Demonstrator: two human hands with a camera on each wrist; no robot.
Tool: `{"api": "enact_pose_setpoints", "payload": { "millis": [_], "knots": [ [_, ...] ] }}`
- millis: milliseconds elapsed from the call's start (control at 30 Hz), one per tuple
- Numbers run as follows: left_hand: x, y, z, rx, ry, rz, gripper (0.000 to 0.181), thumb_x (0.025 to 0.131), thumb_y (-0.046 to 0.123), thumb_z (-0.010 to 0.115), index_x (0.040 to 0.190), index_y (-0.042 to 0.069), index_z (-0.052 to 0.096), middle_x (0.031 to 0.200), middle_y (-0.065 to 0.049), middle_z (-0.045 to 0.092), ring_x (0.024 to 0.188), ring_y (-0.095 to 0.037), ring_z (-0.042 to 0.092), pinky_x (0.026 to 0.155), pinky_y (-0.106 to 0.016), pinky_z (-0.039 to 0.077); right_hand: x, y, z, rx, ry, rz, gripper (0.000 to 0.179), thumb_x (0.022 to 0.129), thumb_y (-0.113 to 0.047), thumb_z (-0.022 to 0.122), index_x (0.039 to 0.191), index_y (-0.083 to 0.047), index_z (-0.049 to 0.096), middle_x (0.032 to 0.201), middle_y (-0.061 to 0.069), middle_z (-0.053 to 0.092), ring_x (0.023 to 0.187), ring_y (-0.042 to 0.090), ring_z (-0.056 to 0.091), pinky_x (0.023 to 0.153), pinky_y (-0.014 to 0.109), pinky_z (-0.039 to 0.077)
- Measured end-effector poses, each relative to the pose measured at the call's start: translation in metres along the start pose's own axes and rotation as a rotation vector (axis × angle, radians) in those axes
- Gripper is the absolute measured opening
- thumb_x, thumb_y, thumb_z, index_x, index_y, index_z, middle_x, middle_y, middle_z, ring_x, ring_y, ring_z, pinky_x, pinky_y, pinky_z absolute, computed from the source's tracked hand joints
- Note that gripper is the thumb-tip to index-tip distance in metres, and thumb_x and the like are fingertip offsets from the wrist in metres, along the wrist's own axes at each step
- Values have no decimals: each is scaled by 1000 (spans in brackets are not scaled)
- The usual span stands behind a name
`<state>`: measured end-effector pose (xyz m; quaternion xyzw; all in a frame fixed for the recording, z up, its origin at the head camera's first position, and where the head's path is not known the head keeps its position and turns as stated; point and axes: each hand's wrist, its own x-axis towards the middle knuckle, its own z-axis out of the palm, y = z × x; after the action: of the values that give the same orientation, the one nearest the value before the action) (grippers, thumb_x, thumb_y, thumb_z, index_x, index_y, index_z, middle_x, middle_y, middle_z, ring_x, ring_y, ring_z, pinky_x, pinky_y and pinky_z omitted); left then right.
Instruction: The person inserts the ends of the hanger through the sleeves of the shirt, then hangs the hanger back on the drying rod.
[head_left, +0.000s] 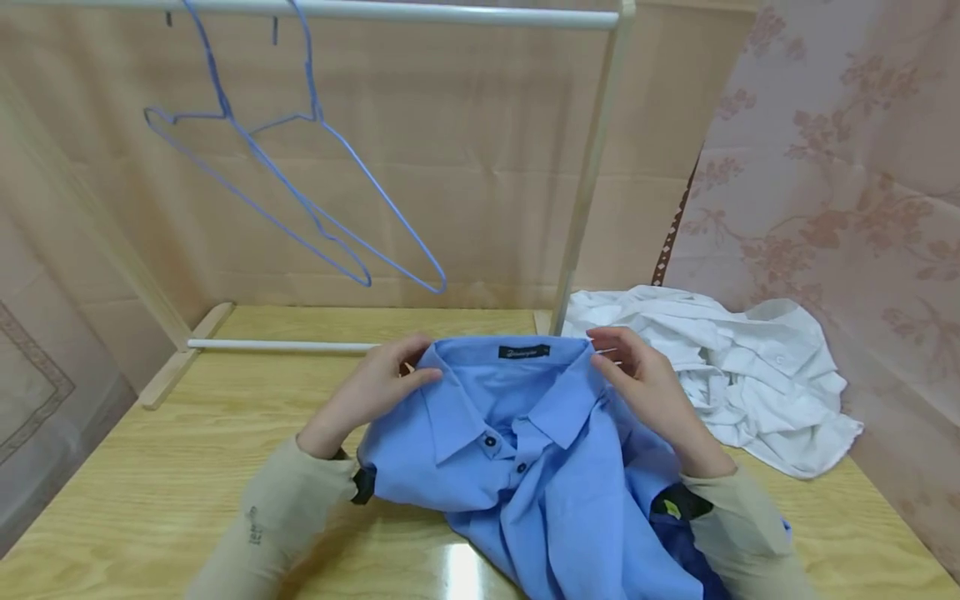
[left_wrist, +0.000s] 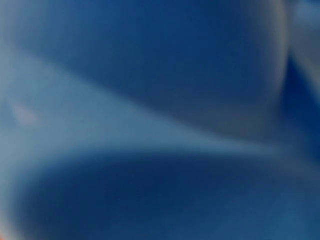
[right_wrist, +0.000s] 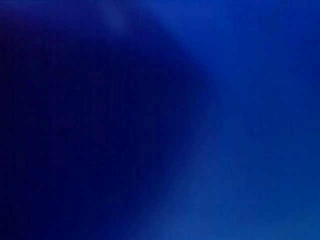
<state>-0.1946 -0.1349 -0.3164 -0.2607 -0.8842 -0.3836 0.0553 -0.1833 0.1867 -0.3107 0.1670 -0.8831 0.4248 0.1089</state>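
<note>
A blue button-up shirt (head_left: 570, 500) hangs between both hands in the head view, its collar spread and facing up, with a dark label (head_left: 524, 352) inside the neck. My left hand (head_left: 378, 383) pinches the collar's left side, thumb in front and fingers behind. On the other side, my right hand (head_left: 645, 379) holds the collar's right end between thumb and fingers. Two dark buttons show below the collar, and the lower part of the shirt drapes toward the front edge. Both wrist views are filled with blurred blue cloth (left_wrist: 100, 120).
Two blue wire hangers (head_left: 311, 200) hang from the white rail (head_left: 450, 12) of a rack at the back left. A crumpled white garment (head_left: 750, 367) lies at the right of the wooden table (head_left: 97, 500). The rack's right post (head_left: 592, 175) stands just behind the collar.
</note>
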Motion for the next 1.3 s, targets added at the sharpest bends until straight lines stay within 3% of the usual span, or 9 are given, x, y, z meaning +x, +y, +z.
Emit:
{"api": "enact_pose_setpoints", "payload": {
  "millis": [233,533,800,967,1300],
  "knots": [
    [-1,1,0,10,8,24,13,87,17,62,100,14,61,81,3,57,73,-13,50,60,-25,40,26,-15,-13,-51,-75,-56,30,94,-21,49,121,-9,50,109,10,61,91,23,61,72,28,49],
    [-1,-1,1,-16,-33,-13,22,86,13,62,108,10,61,94,-2,63,86,-15,56,68,-28,46,42,-49,-14,-63,-217,-66,31,94,-24,49,122,-10,51,112,9,61,96,22,60,81,38,50],
    [-2,-1,0,-53,-59,-13,22,86,14,62,108,10,59,92,-2,62,80,-13,56,64,-27,49,62,-76,-25,-41,-230,-122,32,95,-24,48,123,-8,50,112,10,60,98,22,59,86,41,48],
    [-2,-1,0,-106,-97,-16,22,87,18,62,107,12,59,91,-2,61,77,-13,56,63,-27,49,74,-86,-15,65,-211,-155,30,94,-17,49,121,-4,50,110,12,60,97,22,60,85,37,48],
    [-3,3,1,-121,-103,-10,13,85,18,63,95,10,58,84,-2,59,77,-14,54,64,-28,48,97,-102,34,465,-216,-109,29,94,-10,48,119,4,50,112,24,58,101,29,59,86,36,49]
  ]
}}
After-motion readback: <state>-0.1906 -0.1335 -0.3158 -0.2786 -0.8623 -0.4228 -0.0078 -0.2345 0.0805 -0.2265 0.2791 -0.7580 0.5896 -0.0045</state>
